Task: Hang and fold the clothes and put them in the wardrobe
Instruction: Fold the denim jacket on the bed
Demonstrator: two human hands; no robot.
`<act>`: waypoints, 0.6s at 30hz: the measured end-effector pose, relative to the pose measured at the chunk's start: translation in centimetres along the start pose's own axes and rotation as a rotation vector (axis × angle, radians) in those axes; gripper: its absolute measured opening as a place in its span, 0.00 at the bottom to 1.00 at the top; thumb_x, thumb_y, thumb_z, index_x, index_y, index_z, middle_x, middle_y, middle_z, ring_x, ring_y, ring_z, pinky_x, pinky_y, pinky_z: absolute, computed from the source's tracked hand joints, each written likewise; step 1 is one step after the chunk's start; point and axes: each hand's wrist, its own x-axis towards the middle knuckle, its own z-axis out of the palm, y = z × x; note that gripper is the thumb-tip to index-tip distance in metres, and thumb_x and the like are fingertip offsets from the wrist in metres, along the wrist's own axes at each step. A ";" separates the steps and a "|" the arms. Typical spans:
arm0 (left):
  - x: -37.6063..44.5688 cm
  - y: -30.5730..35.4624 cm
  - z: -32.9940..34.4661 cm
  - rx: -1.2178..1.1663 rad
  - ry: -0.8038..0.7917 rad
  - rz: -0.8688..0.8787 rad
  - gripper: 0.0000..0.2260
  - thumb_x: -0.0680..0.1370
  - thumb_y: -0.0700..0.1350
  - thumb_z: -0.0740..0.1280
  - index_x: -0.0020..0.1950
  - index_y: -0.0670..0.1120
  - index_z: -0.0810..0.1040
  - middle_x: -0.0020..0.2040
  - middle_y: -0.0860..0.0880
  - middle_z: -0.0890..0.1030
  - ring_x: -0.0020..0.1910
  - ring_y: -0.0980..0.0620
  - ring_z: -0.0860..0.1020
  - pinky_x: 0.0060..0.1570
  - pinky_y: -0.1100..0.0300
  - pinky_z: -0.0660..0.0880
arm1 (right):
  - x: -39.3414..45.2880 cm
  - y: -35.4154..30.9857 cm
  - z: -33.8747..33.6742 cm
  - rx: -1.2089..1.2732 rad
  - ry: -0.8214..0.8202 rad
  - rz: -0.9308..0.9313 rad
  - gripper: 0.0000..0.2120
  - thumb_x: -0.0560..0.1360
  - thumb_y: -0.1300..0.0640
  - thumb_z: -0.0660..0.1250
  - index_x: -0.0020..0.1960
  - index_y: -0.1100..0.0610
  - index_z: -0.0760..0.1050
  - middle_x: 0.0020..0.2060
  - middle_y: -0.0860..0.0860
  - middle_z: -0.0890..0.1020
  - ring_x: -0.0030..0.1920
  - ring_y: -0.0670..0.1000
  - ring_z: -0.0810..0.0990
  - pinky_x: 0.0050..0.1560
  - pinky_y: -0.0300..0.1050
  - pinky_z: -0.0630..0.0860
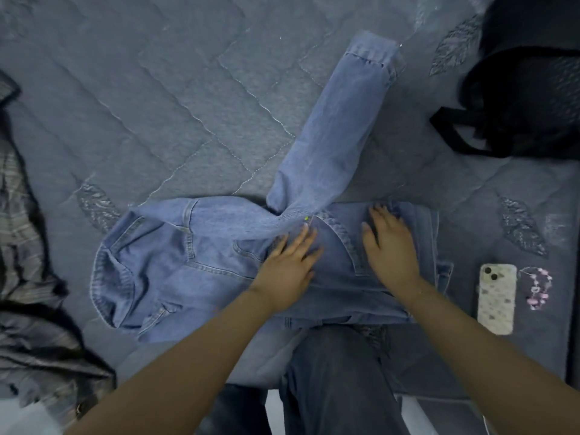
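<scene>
Denim jeans (194, 265) partly under flat hands

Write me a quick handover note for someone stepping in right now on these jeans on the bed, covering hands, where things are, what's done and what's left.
Left hand: open, flat on the light blue denim jeans, near the middle.
Right hand: open, pressing the folded right part.
The jeans lie on the grey quilted bedcover; waist to the left, one leg stretches away diagonally, unfolded.
Done: the fold is started.
Left: fold in that leg, finish, put away; the plaid garment on the left is untouched. No wardrobe in view.
Beside: a phone in a patterned white case, a pink bead charm, a black bag.
</scene>
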 end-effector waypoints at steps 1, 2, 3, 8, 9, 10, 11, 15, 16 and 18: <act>-1.0 0.3 -0.9 -0.126 0.103 0.040 0.21 0.82 0.45 0.60 0.75 0.47 0.66 0.79 0.45 0.58 0.77 0.44 0.59 0.73 0.47 0.58 | 0.4 -1.2 -0.7 0.173 0.086 0.072 0.20 0.83 0.52 0.56 0.70 0.61 0.71 0.66 0.51 0.75 0.66 0.52 0.72 0.68 0.45 0.65; -2.0 0.3 -1.8 -0.202 0.246 0.077 0.18 0.79 0.41 0.65 0.69 0.46 0.74 0.74 0.45 0.69 0.71 0.44 0.70 0.68 0.48 0.66 | 1.1 -2.5 -1.5 0.358 0.119 0.183 0.17 0.83 0.49 0.56 0.65 0.56 0.75 0.59 0.45 0.78 0.60 0.49 0.76 0.61 0.41 0.69; -3.1 -0.1 -2.5 -0.212 0.402 0.080 0.17 0.76 0.38 0.68 0.65 0.46 0.78 0.69 0.46 0.74 0.64 0.44 0.75 0.62 0.49 0.70 | 2.3 -3.9 -2.0 0.567 0.100 0.316 0.14 0.82 0.47 0.58 0.59 0.52 0.77 0.54 0.42 0.80 0.53 0.46 0.78 0.55 0.38 0.71; -6.3 -5.9 -5.6 -0.021 0.613 -0.352 0.32 0.72 0.48 0.73 0.74 0.50 0.66 0.71 0.45 0.67 0.69 0.44 0.66 0.68 0.45 0.56 | 9.8 -9.2 -2.0 1.251 -0.195 0.708 0.16 0.78 0.44 0.65 0.60 0.54 0.77 0.48 0.50 0.83 0.46 0.49 0.82 0.41 0.43 0.79; -6.6 -7.3 -6.3 -0.012 0.555 -0.383 0.36 0.70 0.51 0.74 0.75 0.50 0.64 0.71 0.45 0.67 0.71 0.45 0.64 0.71 0.44 0.52 | 10.7 -9.9 -1.7 1.271 -0.154 0.704 0.15 0.77 0.49 0.67 0.60 0.56 0.78 0.49 0.51 0.84 0.47 0.50 0.83 0.43 0.44 0.81; -6.7 -8.6 -6.8 -0.019 0.501 -0.361 0.36 0.70 0.50 0.75 0.75 0.49 0.65 0.70 0.45 0.70 0.70 0.46 0.66 0.72 0.44 0.50 | 11.3 -10.5 -1.5 1.249 -0.091 0.703 0.14 0.77 0.53 0.69 0.59 0.59 0.78 0.51 0.53 0.84 0.50 0.52 0.83 0.46 0.46 0.81; -6.9 -9.5 -7.4 -0.039 0.444 -0.303 0.32 0.70 0.47 0.75 0.73 0.48 0.69 0.66 0.46 0.74 0.67 0.47 0.70 0.71 0.44 0.53 | 11.4 -11.0 -1.6 1.217 -0.015 0.701 0.14 0.76 0.57 0.70 0.59 0.62 0.78 0.53 0.55 0.83 0.53 0.54 0.82 0.50 0.49 0.81; -8.6 -11.5 -8.8 -0.039 0.327 -0.064 0.13 0.79 0.49 0.62 0.53 0.43 0.83 0.51 0.47 0.84 0.51 0.44 0.81 0.55 0.51 0.72 | 8.7 -12.6 -2.9 1.204 0.293 0.570 0.14 0.77 0.60 0.70 0.60 0.65 0.77 0.55 0.56 0.83 0.53 0.53 0.83 0.53 0.46 0.81; -9.6 -11.7 -8.9 -0.051 0.285 -0.036 0.17 0.79 0.51 0.59 0.50 0.43 0.83 0.47 0.47 0.84 0.49 0.44 0.81 0.53 0.52 0.73 | 6.9 -13.1 -3.4 1.173 0.357 0.526 0.11 0.77 0.59 0.69 0.57 0.63 0.78 0.53 0.55 0.83 0.51 0.51 0.83 0.52 0.45 0.81; -11.9 -11.9 -9.1 -0.106 0.260 -0.001 0.19 0.79 0.53 0.56 0.48 0.43 0.83 0.45 0.47 0.84 0.47 0.45 0.81 0.52 0.52 0.74 | 2.8 -13.8 -4.2 1.138 0.412 0.472 0.07 0.78 0.56 0.69 0.53 0.59 0.77 0.50 0.52 0.84 0.52 0.50 0.83 0.54 0.45 0.81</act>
